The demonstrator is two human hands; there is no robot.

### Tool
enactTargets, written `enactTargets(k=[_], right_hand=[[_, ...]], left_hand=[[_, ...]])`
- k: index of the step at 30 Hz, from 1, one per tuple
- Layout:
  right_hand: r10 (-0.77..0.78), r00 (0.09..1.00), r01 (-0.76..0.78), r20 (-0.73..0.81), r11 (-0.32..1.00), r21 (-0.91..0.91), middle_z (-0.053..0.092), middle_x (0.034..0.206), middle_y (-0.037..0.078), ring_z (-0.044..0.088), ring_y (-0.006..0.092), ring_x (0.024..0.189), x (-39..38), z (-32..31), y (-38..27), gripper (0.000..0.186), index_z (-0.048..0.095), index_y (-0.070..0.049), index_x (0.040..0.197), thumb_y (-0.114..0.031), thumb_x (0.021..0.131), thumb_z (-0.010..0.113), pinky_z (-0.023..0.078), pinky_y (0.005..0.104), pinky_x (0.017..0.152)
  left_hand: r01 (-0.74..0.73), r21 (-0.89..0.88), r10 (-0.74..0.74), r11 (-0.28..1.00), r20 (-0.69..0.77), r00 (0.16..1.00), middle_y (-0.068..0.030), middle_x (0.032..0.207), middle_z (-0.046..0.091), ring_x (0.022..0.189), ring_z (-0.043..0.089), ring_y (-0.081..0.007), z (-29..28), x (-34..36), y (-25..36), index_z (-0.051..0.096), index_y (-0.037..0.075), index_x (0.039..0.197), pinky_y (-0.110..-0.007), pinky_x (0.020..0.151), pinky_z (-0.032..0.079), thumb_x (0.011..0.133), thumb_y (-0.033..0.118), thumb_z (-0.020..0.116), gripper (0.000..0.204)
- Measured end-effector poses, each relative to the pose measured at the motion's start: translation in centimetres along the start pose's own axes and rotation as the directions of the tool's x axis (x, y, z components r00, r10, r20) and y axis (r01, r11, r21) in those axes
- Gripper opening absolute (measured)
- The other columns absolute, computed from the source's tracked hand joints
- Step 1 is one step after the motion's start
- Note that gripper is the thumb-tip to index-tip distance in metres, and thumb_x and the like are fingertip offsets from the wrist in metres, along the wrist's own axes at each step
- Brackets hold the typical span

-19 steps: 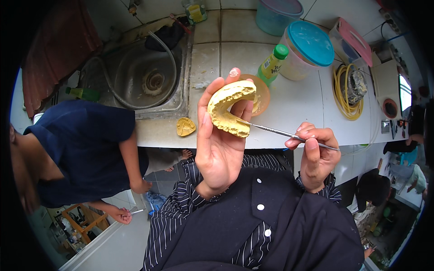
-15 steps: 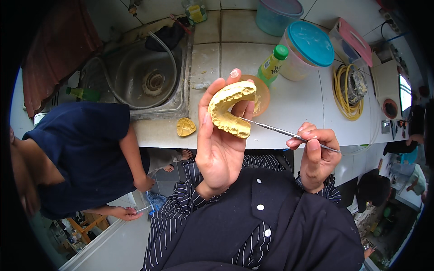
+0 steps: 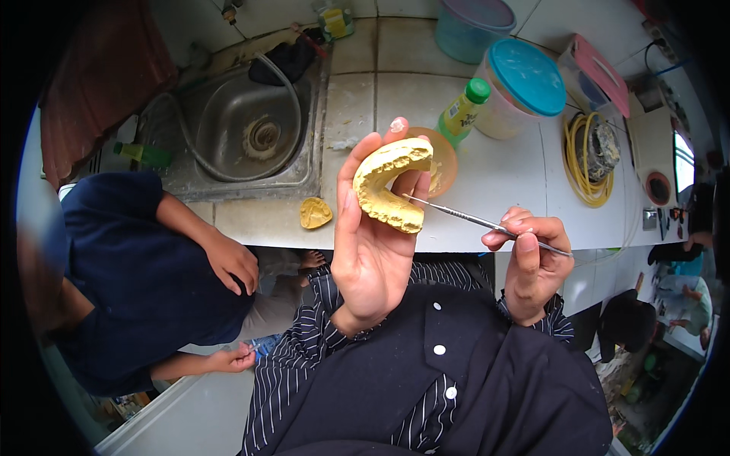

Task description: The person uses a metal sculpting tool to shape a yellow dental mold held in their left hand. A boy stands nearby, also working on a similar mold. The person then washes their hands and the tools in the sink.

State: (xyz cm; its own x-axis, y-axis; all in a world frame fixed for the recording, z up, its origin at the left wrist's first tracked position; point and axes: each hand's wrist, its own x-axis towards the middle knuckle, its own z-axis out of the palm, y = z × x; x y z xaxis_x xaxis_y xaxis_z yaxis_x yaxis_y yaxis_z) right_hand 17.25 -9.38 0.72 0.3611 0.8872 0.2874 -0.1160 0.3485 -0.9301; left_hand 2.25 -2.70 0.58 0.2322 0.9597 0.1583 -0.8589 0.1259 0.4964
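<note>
Raised over the counter's front edge, my left hand (image 3: 372,262) holds a yellow horseshoe-shaped dental cast (image 3: 372,186), its fingers behind and around it. The cast's open side faces right. My right hand (image 3: 532,262) pinches a slim metal dental carving tool (image 3: 475,220) between thumb and fingers. The tool's tip lies by the inner edge of the cast's lower arm; whether it touches cannot be told. A smaller yellow cast piece (image 3: 315,213) rests on the counter, left of my left hand. Partly hidden behind my left fingers is an orange bowl (image 3: 443,163).
A metal sink (image 3: 304,144) with a hose is at the left. Behind my hands stand a green-capped bottle (image 3: 461,114) and a blue-lidded tub (image 3: 525,76). A coiled yellow hose (image 3: 578,163) lies at the right. A person in dark blue (image 3: 144,273) stands close on my left.
My hands, the cast and the tool keep nearly the same pose. The person on the left has shifted, one hand now higher by the waist and the other nearer to me.
</note>
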Motion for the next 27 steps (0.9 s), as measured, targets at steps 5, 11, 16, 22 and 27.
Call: enactTargets(k=[5, 11, 16, 22, 27], right_hand=[[-0.047, 0.994, 0.051, 0.100, 0.998, -0.041, 0.067, 0.077, 0.015, 0.066, 0.0196, 0.070, 0.18, -0.48, 0.02, 0.008, 0.058, 0.002, 0.094, -0.004, 0.091, 0.054, 0.042, 0.0325, 0.084], [-0.046, 0.995, 0.051, 0.089, 0.997, -0.049, 0.068, 0.074, 0.014, 0.066, 0.0186, 0.070, 0.26, -0.50, 0.07, 0.008, 0.058, 0.001, 0.093, -0.005, 0.090, 0.054, 0.040, 0.0336, 0.087], [-0.030, 0.996, 0.035, 0.089, 0.998, -0.056, 0.068, 0.074, 0.014, 0.066, 0.0183, 0.070, 0.17, -0.57, 0.10, 0.008, 0.058, 0.001, 0.093, -0.005, 0.090, 0.055, 0.040, 0.0338, 0.087], [-0.009, 0.996, 0.013, 0.085, 0.999, -0.051, 0.068, 0.074, 0.014, 0.066, 0.0184, 0.070, 0.20, -0.58, -0.18, 0.007, 0.058, 0.001, 0.092, -0.005, 0.090, 0.054, 0.040, 0.0338, 0.088], [0.058, 0.998, -0.057, 0.024, 0.998, -0.020, 0.066, 0.071, 0.013, 0.066, 0.0187, 0.068, 0.04, 0.02, -0.49, 0.007, 0.057, 0.001, 0.090, -0.005, 0.089, 0.054, 0.040, 0.0342, 0.087]], left_hand=[[-0.011, -0.005, 0.011, 1.000, -0.013, 1.000, -0.0188, 0.153, 0.015, 0.140, 0.023, -0.0340, 0.04, -0.16, 0.18, 0.028, 0.005, 0.143, -0.045, 0.117, 0.018, 0.100, 0.025, 0.030, 0.047], [-0.020, 0.012, 0.020, 1.000, -0.017, 1.000, -0.0186, 0.153, 0.014, 0.140, 0.022, -0.0342, 0.02, -0.23, 0.19, 0.027, 0.006, 0.144, -0.045, 0.117, 0.019, 0.100, 0.025, 0.029, 0.048], [-0.027, 0.015, 0.027, 1.000, 0.000, 1.000, -0.0182, 0.154, 0.013, 0.140, 0.022, -0.0338, -0.11, -0.32, 0.09, 0.026, 0.006, 0.144, -0.045, 0.117, 0.018, 0.100, 0.025, 0.029, 0.048], [-0.034, 0.024, 0.035, 0.999, -0.051, 0.998, -0.0186, 0.151, 0.020, 0.137, 0.030, -0.0295, 0.32, -0.39, -0.03, 0.027, 0.005, 0.142, -0.041, 0.115, 0.024, 0.100, 0.025, 0.028, 0.047], [-0.032, 0.019, 0.032, 0.999, -0.015, 0.999, -0.0177, 0.154, 0.014, 0.140, 0.022, -0.0332, -0.02, -0.56, -0.03, 0.026, 0.006, 0.144, -0.044, 0.117, 0.018, 0.100, 0.025, 0.029, 0.048]])
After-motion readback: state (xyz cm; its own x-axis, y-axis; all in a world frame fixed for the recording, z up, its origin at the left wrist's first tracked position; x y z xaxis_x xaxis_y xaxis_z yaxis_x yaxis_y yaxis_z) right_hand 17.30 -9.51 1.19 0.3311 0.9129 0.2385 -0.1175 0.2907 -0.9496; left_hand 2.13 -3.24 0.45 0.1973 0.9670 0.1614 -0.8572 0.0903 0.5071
